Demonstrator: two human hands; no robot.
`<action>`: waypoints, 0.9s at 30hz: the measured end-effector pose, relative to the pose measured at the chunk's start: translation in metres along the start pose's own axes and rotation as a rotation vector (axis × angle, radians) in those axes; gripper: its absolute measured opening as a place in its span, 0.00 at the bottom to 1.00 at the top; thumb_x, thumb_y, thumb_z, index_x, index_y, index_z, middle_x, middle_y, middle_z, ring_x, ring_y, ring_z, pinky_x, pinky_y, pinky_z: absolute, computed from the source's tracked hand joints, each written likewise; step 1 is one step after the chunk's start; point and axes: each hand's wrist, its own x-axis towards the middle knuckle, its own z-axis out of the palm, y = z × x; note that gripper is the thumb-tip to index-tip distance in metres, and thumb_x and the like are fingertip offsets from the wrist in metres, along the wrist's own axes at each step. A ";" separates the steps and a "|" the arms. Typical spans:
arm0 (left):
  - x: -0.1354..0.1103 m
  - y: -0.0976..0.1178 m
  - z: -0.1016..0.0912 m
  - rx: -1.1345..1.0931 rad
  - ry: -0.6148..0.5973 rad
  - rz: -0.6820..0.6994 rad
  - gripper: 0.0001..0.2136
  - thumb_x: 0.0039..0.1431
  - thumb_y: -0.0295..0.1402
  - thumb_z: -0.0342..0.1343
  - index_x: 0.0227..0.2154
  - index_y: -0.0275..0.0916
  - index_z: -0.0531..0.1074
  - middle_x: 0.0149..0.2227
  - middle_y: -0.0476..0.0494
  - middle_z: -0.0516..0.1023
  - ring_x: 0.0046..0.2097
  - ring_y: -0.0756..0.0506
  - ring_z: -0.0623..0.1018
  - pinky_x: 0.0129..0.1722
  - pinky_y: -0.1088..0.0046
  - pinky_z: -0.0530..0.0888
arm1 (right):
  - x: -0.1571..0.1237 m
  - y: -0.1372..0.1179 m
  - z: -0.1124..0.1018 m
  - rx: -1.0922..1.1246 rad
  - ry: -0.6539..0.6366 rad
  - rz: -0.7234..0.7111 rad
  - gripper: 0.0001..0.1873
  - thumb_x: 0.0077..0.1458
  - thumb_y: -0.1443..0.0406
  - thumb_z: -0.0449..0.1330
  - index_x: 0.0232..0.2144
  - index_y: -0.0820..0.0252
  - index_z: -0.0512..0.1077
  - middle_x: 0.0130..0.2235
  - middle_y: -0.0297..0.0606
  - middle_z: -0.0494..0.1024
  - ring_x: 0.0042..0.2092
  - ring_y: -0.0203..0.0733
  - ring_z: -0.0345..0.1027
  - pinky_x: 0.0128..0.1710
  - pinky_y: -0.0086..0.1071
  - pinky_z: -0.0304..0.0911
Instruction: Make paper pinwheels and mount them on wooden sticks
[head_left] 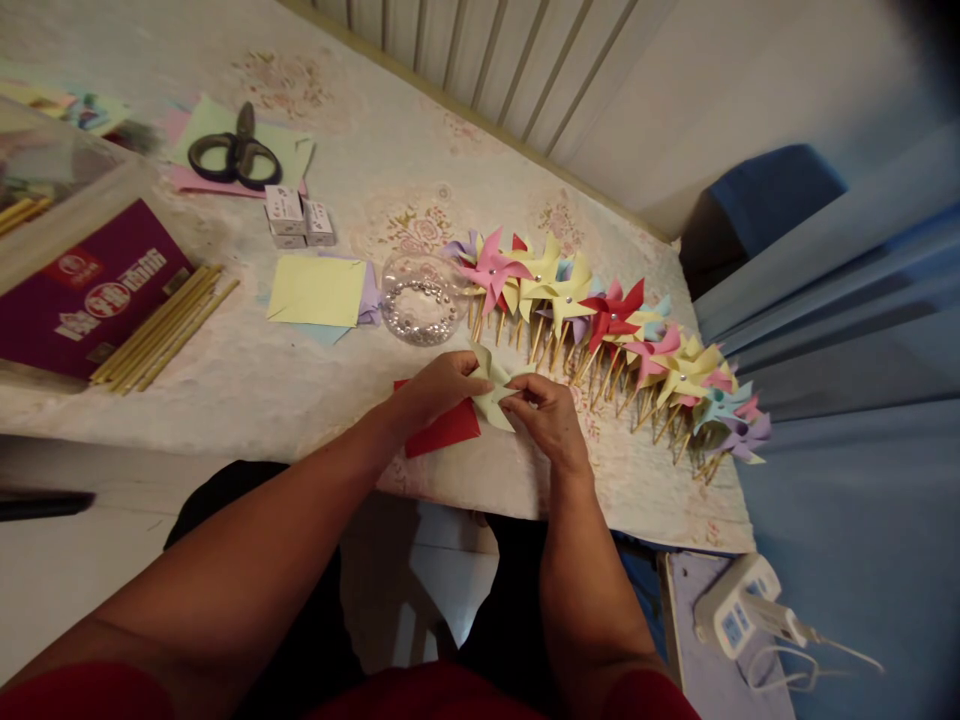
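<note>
Between my two hands is a pale green paper pinwheel (pixel 493 410), its blades partly folded toward the centre. My left hand (pixel 450 383) pinches it from the left, thumb near its middle. From the right, my right hand (pixel 546 408) is closed on it with thumb and fingertips; whether a small pin is also in those fingers cannot be made out. Under my left hand lies a piece of red paper (pixel 442 430) on the table. Just beyond the hands stands a clear round dish (pixel 421 300) of small shiny pieces.
Finished pinwheels on sticks, such as a red one (pixel 615 312), lie in a long row at right. Yellow paper (pixel 316 290), small boxes (pixel 289 212), scissors (pixel 238 155), sticks (pixel 169 330) and a purple box (pixel 94 290) are at left. A power strip (pixel 739 605) sits lower right.
</note>
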 end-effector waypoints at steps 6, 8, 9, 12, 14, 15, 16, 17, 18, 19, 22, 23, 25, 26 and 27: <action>-0.001 0.002 0.000 0.053 0.015 0.011 0.08 0.44 0.30 0.59 0.31 0.38 0.75 0.30 0.47 0.78 0.37 0.45 0.76 0.38 0.69 0.73 | 0.001 0.002 -0.001 0.087 -0.013 0.053 0.08 0.46 0.60 0.67 0.31 0.55 0.75 0.23 0.29 0.74 0.27 0.38 0.67 0.31 0.32 0.63; 0.000 0.003 0.000 0.052 0.018 0.009 0.08 0.44 0.30 0.59 0.31 0.37 0.76 0.31 0.48 0.78 0.37 0.45 0.76 0.38 0.69 0.73 | 0.002 0.004 -0.005 0.126 0.038 0.039 0.11 0.46 0.60 0.67 0.35 0.54 0.76 0.25 0.30 0.74 0.29 0.39 0.69 0.33 0.33 0.66; -0.001 0.003 0.000 0.046 0.015 0.012 0.08 0.44 0.30 0.59 0.31 0.37 0.76 0.31 0.48 0.79 0.37 0.45 0.76 0.39 0.69 0.73 | 0.003 0.006 -0.007 0.143 0.085 0.022 0.12 0.46 0.60 0.68 0.36 0.54 0.76 0.27 0.30 0.75 0.30 0.39 0.69 0.35 0.33 0.66; -0.001 0.003 0.000 0.030 0.007 0.025 0.09 0.43 0.30 0.60 0.31 0.37 0.76 0.33 0.48 0.79 0.37 0.46 0.76 0.40 0.69 0.73 | 0.004 0.011 -0.012 0.211 0.250 -0.037 0.11 0.48 0.61 0.67 0.36 0.54 0.77 0.32 0.32 0.76 0.35 0.38 0.70 0.39 0.33 0.68; -0.002 0.004 0.001 0.016 0.009 0.020 0.09 0.43 0.29 0.60 0.31 0.37 0.76 0.34 0.48 0.80 0.37 0.46 0.76 0.40 0.69 0.73 | 0.005 0.014 -0.013 0.260 0.323 -0.049 0.11 0.49 0.60 0.67 0.37 0.55 0.76 0.35 0.34 0.78 0.37 0.39 0.72 0.42 0.34 0.68; -0.003 0.004 0.001 0.006 0.009 0.013 0.09 0.43 0.29 0.59 0.31 0.37 0.76 0.34 0.48 0.80 0.37 0.46 0.76 0.40 0.70 0.73 | 0.006 0.015 -0.013 0.289 0.349 -0.049 0.11 0.50 0.60 0.66 0.37 0.55 0.75 0.36 0.35 0.79 0.38 0.39 0.72 0.43 0.35 0.69; -0.003 0.005 0.002 -0.006 0.005 0.005 0.09 0.44 0.28 0.59 0.31 0.37 0.76 0.34 0.48 0.80 0.37 0.46 0.76 0.40 0.70 0.73 | 0.006 0.017 -0.013 0.322 0.371 -0.044 0.12 0.51 0.59 0.65 0.38 0.55 0.75 0.36 0.35 0.79 0.39 0.40 0.73 0.44 0.36 0.69; -0.004 0.005 0.002 -0.014 0.001 -0.003 0.08 0.44 0.28 0.59 0.31 0.38 0.76 0.34 0.47 0.80 0.37 0.46 0.76 0.40 0.70 0.73 | 0.007 0.018 -0.013 0.361 0.385 -0.035 0.12 0.52 0.58 0.65 0.38 0.55 0.74 0.37 0.36 0.79 0.38 0.40 0.73 0.43 0.36 0.69; -0.004 0.005 0.002 -0.018 -0.002 -0.011 0.08 0.44 0.28 0.59 0.31 0.38 0.76 0.34 0.47 0.80 0.37 0.46 0.76 0.39 0.70 0.72 | 0.007 0.019 -0.013 0.405 0.393 -0.023 0.13 0.52 0.57 0.64 0.38 0.55 0.73 0.36 0.36 0.79 0.37 0.39 0.73 0.42 0.36 0.70; -0.004 0.005 0.002 -0.018 -0.006 -0.017 0.08 0.44 0.28 0.59 0.30 0.38 0.75 0.34 0.47 0.80 0.36 0.46 0.76 0.39 0.70 0.72 | 0.008 0.020 -0.012 0.452 0.391 -0.011 0.13 0.51 0.56 0.64 0.38 0.55 0.72 0.36 0.36 0.79 0.36 0.39 0.73 0.41 0.36 0.70; -0.004 0.005 0.002 -0.019 -0.003 -0.010 0.08 0.43 0.28 0.59 0.30 0.38 0.75 0.36 0.47 0.81 0.37 0.46 0.76 0.39 0.69 0.72 | 0.009 0.021 -0.010 0.541 0.325 0.025 0.15 0.49 0.56 0.65 0.37 0.55 0.72 0.34 0.35 0.78 0.30 0.36 0.70 0.35 0.33 0.69; -0.004 0.005 0.002 -0.020 0.003 0.003 0.09 0.43 0.29 0.59 0.31 0.38 0.75 0.36 0.46 0.81 0.38 0.45 0.77 0.40 0.69 0.73 | 0.009 0.021 -0.009 0.543 0.298 0.034 0.15 0.48 0.56 0.66 0.37 0.55 0.72 0.33 0.34 0.78 0.30 0.36 0.70 0.34 0.33 0.68; -0.002 0.005 0.001 -0.020 0.017 0.034 0.10 0.43 0.29 0.60 0.33 0.37 0.75 0.38 0.46 0.81 0.41 0.44 0.78 0.42 0.68 0.73 | 0.010 0.021 -0.008 0.523 0.260 0.046 0.16 0.48 0.54 0.65 0.37 0.55 0.72 0.32 0.34 0.77 0.29 0.36 0.69 0.33 0.32 0.68; -0.002 0.004 0.001 -0.019 0.022 0.047 0.11 0.43 0.29 0.60 0.33 0.37 0.74 0.38 0.45 0.81 0.42 0.44 0.78 0.43 0.67 0.73 | 0.010 0.021 -0.007 0.510 0.252 0.048 0.16 0.49 0.54 0.65 0.37 0.55 0.72 0.32 0.34 0.76 0.29 0.36 0.69 0.32 0.32 0.67; -0.001 0.003 0.001 -0.020 0.027 0.056 0.12 0.43 0.30 0.60 0.34 0.36 0.74 0.39 0.45 0.81 0.43 0.43 0.78 0.43 0.67 0.73 | 0.010 0.021 -0.005 0.500 0.244 0.049 0.16 0.49 0.53 0.64 0.37 0.55 0.72 0.31 0.33 0.76 0.28 0.36 0.69 0.32 0.32 0.67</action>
